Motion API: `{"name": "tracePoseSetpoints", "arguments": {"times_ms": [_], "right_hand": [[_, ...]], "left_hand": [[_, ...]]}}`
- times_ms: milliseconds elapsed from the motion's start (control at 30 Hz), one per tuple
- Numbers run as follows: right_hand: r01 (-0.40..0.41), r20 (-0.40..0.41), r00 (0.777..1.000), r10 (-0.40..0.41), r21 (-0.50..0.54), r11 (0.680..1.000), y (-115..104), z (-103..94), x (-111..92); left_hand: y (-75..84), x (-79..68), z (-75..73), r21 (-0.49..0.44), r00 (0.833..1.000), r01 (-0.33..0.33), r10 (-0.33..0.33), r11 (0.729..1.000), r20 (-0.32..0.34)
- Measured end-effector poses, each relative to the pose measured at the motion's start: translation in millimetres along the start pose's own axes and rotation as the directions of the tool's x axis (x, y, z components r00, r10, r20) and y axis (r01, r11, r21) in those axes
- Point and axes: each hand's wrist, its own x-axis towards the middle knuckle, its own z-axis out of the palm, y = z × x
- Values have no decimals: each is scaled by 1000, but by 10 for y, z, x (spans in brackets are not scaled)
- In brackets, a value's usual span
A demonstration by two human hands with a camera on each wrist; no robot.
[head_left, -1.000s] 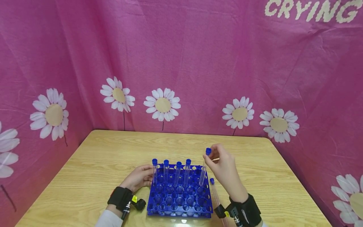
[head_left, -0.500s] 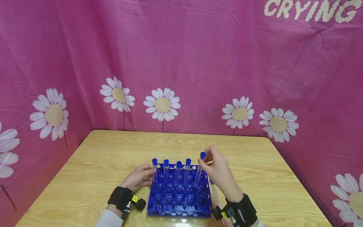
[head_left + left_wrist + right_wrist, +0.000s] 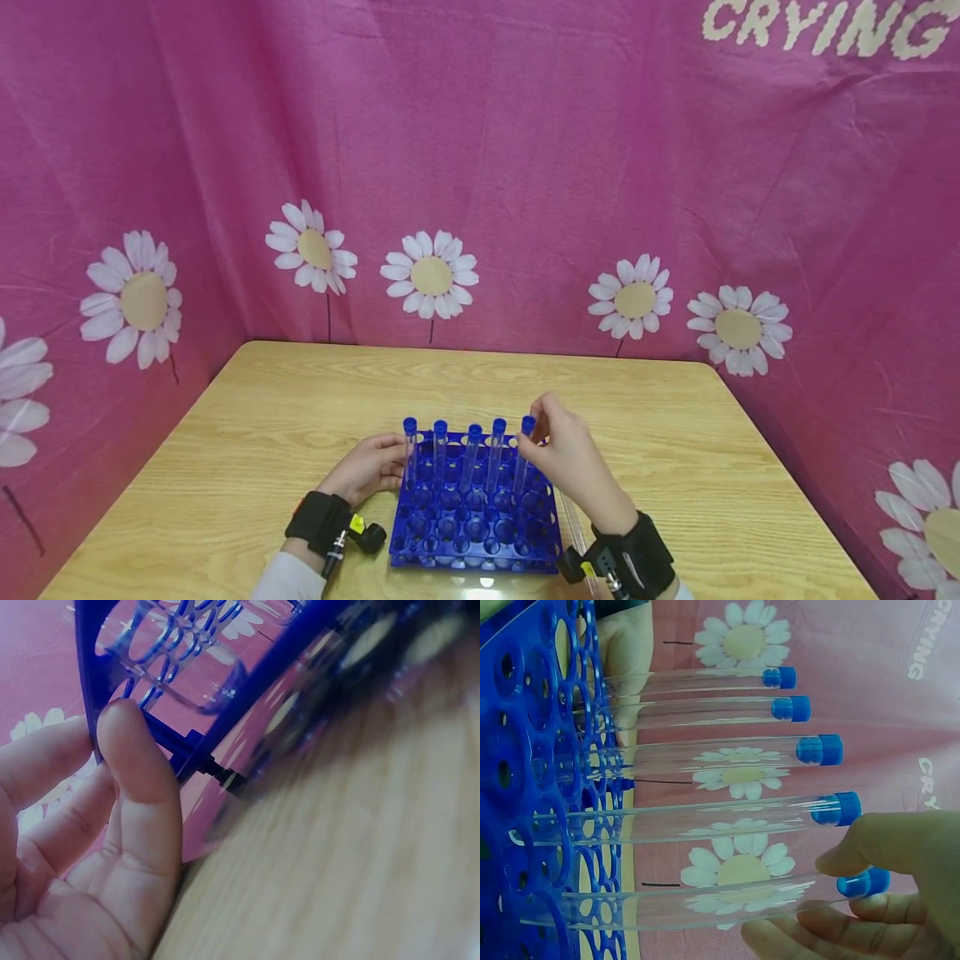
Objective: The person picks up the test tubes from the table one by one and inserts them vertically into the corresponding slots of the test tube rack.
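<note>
A blue plastic test tube rack (image 3: 475, 552) stands on the table. My left hand (image 3: 365, 469) holds its left end, thumb and fingers pinching the frame's edge (image 3: 88, 675) in the left wrist view. With my right hand (image 3: 576, 458) I pinch a clear test tube (image 3: 690, 906) near its blue cap (image 3: 864, 882). This tube's lower end sits in a hole at the rack's right side. Several other capped tubes (image 3: 705, 820) stand in a row to its left.
Another clear tube (image 3: 572, 518) lies on the wooden table (image 3: 750, 500) right of the rack, partly under my right forearm. A pink curtain (image 3: 510, 167) with printed daisies hangs behind the table.
My right hand has moved left and down with its tube, which has gone from above the rack's right side down into a hole. The left hand stays on the rack.
</note>
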Motion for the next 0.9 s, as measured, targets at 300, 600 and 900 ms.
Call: {"name": "tracePoseSetpoints", "arguments": {"times_ms": [300,600,900], "right_hand": [[12,19,1000,-12,-9,1000,10,15,-2],[26,36,999,-25,-18,1000,5,3,1],[5,56,998,-6,8,1000,-39,-78,-5]], "left_hand": [[-6,4,-4,-1,1000,5,-5,1000,-7],[5,0,2,3,1000,5,-5,1000,-16],[4,-3,1,3,1000,5,-5,1000,-22]]}}
